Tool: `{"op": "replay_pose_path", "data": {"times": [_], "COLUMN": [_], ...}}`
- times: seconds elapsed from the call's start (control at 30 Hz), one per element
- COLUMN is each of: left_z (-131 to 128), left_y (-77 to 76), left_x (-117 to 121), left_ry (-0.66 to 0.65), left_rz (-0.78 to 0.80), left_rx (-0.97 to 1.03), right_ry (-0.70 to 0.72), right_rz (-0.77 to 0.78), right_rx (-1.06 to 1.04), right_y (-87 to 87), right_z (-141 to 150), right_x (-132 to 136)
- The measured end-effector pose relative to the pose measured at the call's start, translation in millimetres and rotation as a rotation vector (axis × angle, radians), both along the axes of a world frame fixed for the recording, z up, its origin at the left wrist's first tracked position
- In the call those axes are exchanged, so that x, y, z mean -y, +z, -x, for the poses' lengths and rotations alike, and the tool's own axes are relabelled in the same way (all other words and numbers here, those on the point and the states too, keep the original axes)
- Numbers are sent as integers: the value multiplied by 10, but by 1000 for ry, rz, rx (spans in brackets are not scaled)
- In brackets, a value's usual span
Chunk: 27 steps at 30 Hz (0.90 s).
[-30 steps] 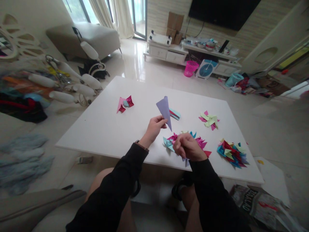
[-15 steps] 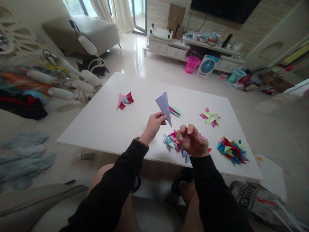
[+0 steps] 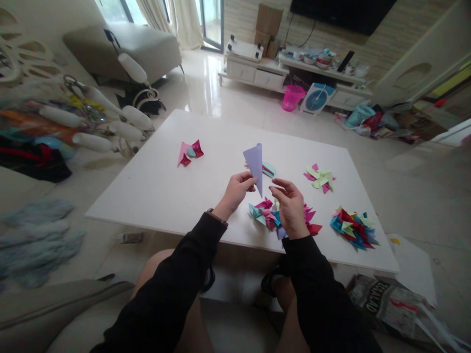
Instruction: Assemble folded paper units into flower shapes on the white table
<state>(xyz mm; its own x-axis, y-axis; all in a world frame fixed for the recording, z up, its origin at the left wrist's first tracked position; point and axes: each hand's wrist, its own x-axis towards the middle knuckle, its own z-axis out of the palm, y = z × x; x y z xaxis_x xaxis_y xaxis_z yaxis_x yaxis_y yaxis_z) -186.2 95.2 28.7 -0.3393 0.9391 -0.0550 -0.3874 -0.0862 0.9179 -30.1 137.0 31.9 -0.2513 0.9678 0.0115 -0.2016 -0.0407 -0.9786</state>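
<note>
My left hand (image 3: 239, 190) pinches a folded purple paper (image 3: 256, 162), a long narrow triangle held up over the table with its point down. Just right of it, my right hand (image 3: 290, 203) is open, thumb and fingers apart, not touching the paper. Below and around the right hand lies a pile of folded paper pieces (image 3: 263, 215) in pink, teal, red and purple, partly hidden by that hand. Behind the purple paper is a small stack of teal and red folded paper strips (image 3: 269, 170).
The white table (image 3: 147, 181) also bears a pink and red paper group (image 3: 189, 152) at left, a green and pink paper pinwheel shape (image 3: 320, 178) at right, and a multicoloured folded-paper heap (image 3: 353, 229) near the right edge. A lamp with white shades (image 3: 136, 117) stands beside the left edge.
My right hand has turned and uncurled from a loose fist to parted fingers beside the purple paper. The left hand keeps its pinch; the paper has shifted slightly right and tilted more upright.
</note>
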Motion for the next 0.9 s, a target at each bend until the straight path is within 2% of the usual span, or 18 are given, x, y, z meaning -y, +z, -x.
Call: {"op": "replay_pose_path", "data": {"times": [0.23, 0.57, 0.63, 0.8, 0.9], "left_z": [-1, 46, 59, 46, 45], "left_y": [-2, -56, -61, -65, -38], "left_x": [-2, -27, -23, 18, 61], "left_ry": [-8, 76, 13, -262, -333], "left_rz": [-6, -11, -7, 22, 62], "left_rx": [-23, -62, -102, -168, -188], "right_ry": [111, 69, 72, 6, -78], "right_rz": [69, -8, -12, 86, 141], "right_rx": [71, 219, 206, 14, -84], "right_y": [-26, -40, -47, -105, -121], "right_z": [65, 50, 51, 73, 90], "right_x": [65, 49, 33, -19, -39]}}
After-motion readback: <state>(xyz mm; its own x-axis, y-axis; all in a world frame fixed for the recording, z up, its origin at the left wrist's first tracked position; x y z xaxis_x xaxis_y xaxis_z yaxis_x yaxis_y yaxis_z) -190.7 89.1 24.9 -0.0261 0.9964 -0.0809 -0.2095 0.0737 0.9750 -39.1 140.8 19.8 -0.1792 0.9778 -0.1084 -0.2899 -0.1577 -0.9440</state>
